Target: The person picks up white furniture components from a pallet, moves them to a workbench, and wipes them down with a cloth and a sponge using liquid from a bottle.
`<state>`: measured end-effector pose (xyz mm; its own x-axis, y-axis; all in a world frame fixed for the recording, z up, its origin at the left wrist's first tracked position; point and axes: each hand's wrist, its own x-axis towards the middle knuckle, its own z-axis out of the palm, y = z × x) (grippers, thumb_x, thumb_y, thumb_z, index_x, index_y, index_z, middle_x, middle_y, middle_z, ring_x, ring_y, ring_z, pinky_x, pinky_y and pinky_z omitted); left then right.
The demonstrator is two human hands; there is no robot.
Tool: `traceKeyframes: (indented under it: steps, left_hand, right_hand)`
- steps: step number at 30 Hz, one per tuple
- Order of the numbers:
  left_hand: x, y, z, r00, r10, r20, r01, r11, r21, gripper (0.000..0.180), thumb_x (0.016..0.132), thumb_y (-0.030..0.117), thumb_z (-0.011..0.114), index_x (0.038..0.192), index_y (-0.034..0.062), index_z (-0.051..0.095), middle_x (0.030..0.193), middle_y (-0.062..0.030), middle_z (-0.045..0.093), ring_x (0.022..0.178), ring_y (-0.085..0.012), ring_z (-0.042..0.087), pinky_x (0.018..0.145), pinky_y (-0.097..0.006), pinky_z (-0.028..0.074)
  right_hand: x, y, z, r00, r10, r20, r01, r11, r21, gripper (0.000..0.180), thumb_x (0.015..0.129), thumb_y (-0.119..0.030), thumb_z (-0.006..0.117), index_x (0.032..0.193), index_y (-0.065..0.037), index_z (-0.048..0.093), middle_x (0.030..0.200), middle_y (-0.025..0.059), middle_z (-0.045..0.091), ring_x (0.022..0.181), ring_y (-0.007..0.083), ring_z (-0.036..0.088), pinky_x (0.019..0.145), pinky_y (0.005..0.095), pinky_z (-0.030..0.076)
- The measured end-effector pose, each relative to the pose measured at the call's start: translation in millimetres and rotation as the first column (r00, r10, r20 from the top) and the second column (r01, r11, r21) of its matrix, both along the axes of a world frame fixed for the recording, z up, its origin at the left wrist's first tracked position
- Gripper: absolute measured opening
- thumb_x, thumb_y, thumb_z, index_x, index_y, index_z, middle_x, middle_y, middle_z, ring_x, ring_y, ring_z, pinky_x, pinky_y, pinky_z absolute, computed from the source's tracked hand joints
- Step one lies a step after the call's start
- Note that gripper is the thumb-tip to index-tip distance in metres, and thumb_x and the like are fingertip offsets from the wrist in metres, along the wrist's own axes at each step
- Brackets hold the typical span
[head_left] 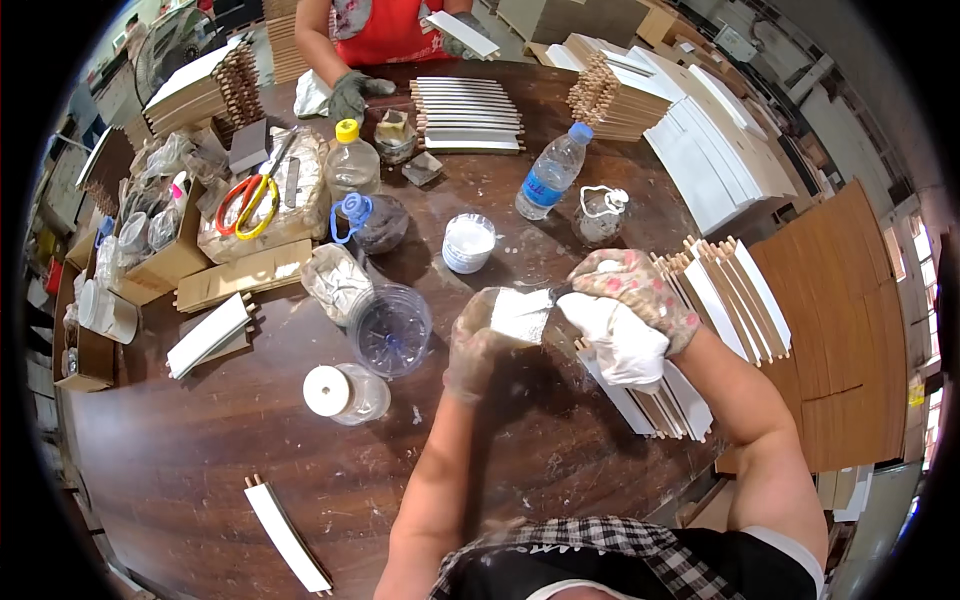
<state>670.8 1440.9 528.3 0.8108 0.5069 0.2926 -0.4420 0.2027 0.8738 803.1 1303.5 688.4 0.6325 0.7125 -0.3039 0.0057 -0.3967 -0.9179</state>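
The gloved left hand (472, 348) pinches a small white piece (519, 316) over the tabletop (200, 430), thumb and fingers closed on its left side. The gloved right hand (640, 290) grips a bunched white cloth (622, 342); a small dark tip shows between it and the piece, and I cannot tell what it belongs to.

Room is tightest on the right: white strips (650, 400) lie partly under the cloth and forearm, with a strip stack (738, 300) just beyond, near the tabletop's right edge. Ahead, the white cup (468, 245) stands near the left hand; left of that hand, the clear basin (390, 332) and white-lidded jar (345, 393) bound its reach. Wider room opens at lower left, brown wood running from the jar to a lone white strip (288, 537) toward the near edge.
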Motion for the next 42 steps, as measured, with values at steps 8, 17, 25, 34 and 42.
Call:
traceKeyframes:
  steps: [8, 17, 25, 34, 42]
  left_hand:
    - [-2, 1, 2, 0.993, -0.101, -0.066, 0.09, 0.985, -0.151, 0.019, 0.074, 0.011, 0.055, 0.079, 0.0029, 0.072, 0.111, -0.0118, 0.06, 0.101, -0.0217, 0.059, 0.087, -0.031, 0.048]
    - [-5, 3, 18, 0.987, -0.157, -0.041, 0.138, 0.947, -0.292, 0.035, 0.068, 0.005, 0.055, 0.102, -0.0011, 0.063, 0.1, -0.0067, 0.065, 0.09, -0.0153, 0.06, 0.079, -0.027, 0.049]
    - [1, 7, -17, 0.974, -0.228, -0.007, 0.227, 0.97, -0.084, 0.033, 0.081, 0.015, 0.052, 0.107, -0.0022, 0.063, 0.114, -0.0091, 0.062, 0.099, -0.016, 0.059, 0.086, -0.027, 0.047]
    - [5, 7, -14, 0.992, -0.124, -0.032, 0.126, 0.991, 0.054, 0.058, 0.08, 0.041, 0.06, 0.116, -0.0047, 0.055, 0.103, -0.0089, 0.064, 0.09, -0.0156, 0.061, 0.077, -0.026, 0.049]
    - [3, 9, 0, 0.996, -0.078, -0.054, 0.071, 0.991, -0.109, 0.045, 0.081, 0.029, 0.054, 0.114, -0.0017, 0.055, 0.103, -0.0084, 0.063, 0.09, -0.0151, 0.06, 0.078, -0.026, 0.049]
  right_hand:
    - [4, 0, -12, 0.993, 0.108, -0.045, -0.106, 0.993, 0.051, 0.018, 0.081, -0.01, 0.067, 0.093, 0.004, 0.065, 0.091, 0.0064, 0.066, 0.081, 0.0115, 0.063, 0.074, 0.0226, 0.052]
    - [9, 4, -17, 0.994, 0.047, -0.097, -0.04, 0.996, 0.074, 0.018, 0.081, -0.006, 0.067, 0.095, 0.002, 0.061, 0.087, 0.0038, 0.065, 0.074, 0.009, 0.062, 0.07, 0.0206, 0.051]
    - [18, 12, -10, 0.966, 0.18, 0.185, -0.197, 0.977, 0.081, 0.017, 0.081, -0.015, 0.069, 0.089, 0.0, 0.066, 0.08, 0.0021, 0.066, 0.073, 0.0075, 0.06, 0.069, 0.022, 0.05]
    - [35, 14, -12, 0.991, -0.133, -0.012, 0.134, 0.983, 0.127, 0.017, 0.081, -0.014, 0.068, 0.092, -0.001, 0.066, 0.082, 0.0053, 0.066, 0.072, 0.0104, 0.062, 0.064, 0.0245, 0.05]
    - [56, 92, -30, 0.62, 0.161, 0.768, 0.046, 0.97, -0.24, 0.021, 0.078, -0.021, 0.066, 0.095, -0.008, 0.068, 0.077, 0.0079, 0.068, 0.069, 0.016, 0.064, 0.066, 0.0293, 0.051]
